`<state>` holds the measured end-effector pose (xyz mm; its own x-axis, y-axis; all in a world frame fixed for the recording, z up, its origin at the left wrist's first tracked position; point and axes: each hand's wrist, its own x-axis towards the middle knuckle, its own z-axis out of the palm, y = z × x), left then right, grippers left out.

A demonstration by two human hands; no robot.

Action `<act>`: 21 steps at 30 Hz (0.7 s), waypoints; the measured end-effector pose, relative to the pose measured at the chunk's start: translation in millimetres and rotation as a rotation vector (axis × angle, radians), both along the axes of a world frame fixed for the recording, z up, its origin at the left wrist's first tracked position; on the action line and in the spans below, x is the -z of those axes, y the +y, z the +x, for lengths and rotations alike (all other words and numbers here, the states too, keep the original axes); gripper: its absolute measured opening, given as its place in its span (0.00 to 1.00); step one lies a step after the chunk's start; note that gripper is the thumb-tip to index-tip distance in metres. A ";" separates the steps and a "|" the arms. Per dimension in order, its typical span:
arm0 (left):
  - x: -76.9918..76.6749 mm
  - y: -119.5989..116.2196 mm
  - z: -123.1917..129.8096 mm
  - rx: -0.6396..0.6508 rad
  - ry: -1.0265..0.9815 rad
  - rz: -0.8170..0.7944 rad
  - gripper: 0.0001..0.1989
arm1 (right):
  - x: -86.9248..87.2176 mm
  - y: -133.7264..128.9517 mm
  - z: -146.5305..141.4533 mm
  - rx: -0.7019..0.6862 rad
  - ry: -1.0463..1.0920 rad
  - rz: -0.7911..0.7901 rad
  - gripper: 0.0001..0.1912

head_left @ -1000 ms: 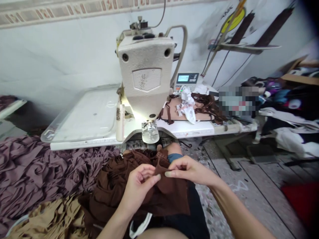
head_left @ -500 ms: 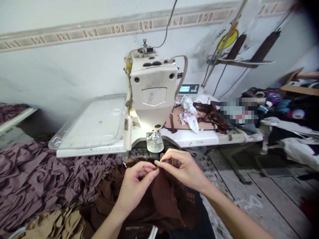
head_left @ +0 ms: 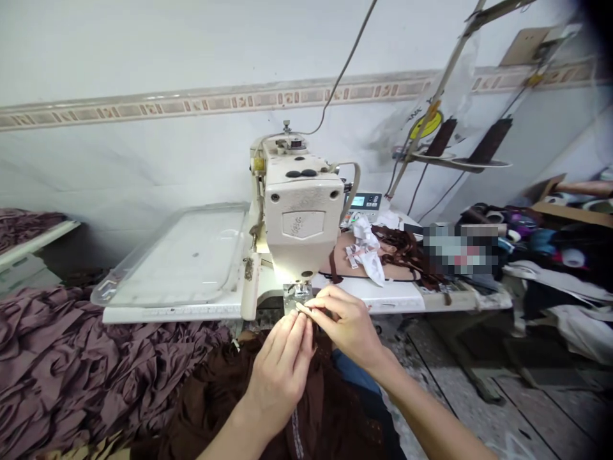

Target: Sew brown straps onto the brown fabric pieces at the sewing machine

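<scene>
My left hand (head_left: 280, 370) and my right hand (head_left: 345, 326) meet just in front of the sewing machine's presser foot (head_left: 297, 295), not touching it. Their fingertips pinch a narrow edge of the dark brown fabric (head_left: 282, 415), which hangs in folds over my lap. The fingers hide most of that edge. A line of pale stitching or print runs down the cloth below my left wrist. Blue denim (head_left: 357, 374) shows beside the fabric, under my right forearm.
The white industrial sewing machine (head_left: 299, 217) stands on a white table (head_left: 167, 313) with a clear plastic extension tray (head_left: 177, 255). Brown strips and white scraps lie on a beige pad (head_left: 345, 262) to its right. A mauve fabric pile (head_left: 71, 358) fills the lower left; cluttered cloth lies right.
Both hands have risen toward the presser foot, and their fingertips have closed in on the same brown edge. The view has tilted upward, showing more of the wall.
</scene>
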<state>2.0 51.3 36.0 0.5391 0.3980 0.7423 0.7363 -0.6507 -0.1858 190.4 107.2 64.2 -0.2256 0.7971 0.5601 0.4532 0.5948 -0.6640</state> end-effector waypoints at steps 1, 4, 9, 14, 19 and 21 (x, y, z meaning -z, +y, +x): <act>2.5 -1.7 3.0 -0.026 -0.007 -0.002 0.18 | -0.7 -3.6 2.0 -0.019 -0.056 0.037 0.13; 8.3 -4.4 10.1 -0.082 -0.073 0.013 0.14 | -1.4 -15.0 8.7 -0.049 -0.202 0.116 0.13; 5.9 -7.2 13.5 -0.068 -0.158 -0.055 0.16 | 10.9 -26.0 17.3 -0.027 -0.207 0.118 0.18; -4.0 -6.9 11.9 -0.030 -0.141 -0.133 0.17 | 32.4 -33.4 11.0 0.024 -0.045 -0.052 0.20; -7.0 -3.2 14.8 -0.045 -0.139 -0.122 0.18 | 67.0 -56.9 -8.1 0.102 0.376 -0.375 0.25; -7.3 -2.7 16.8 -0.068 -0.127 -0.100 0.18 | 82.0 -67.4 -12.3 0.115 0.518 -0.569 0.32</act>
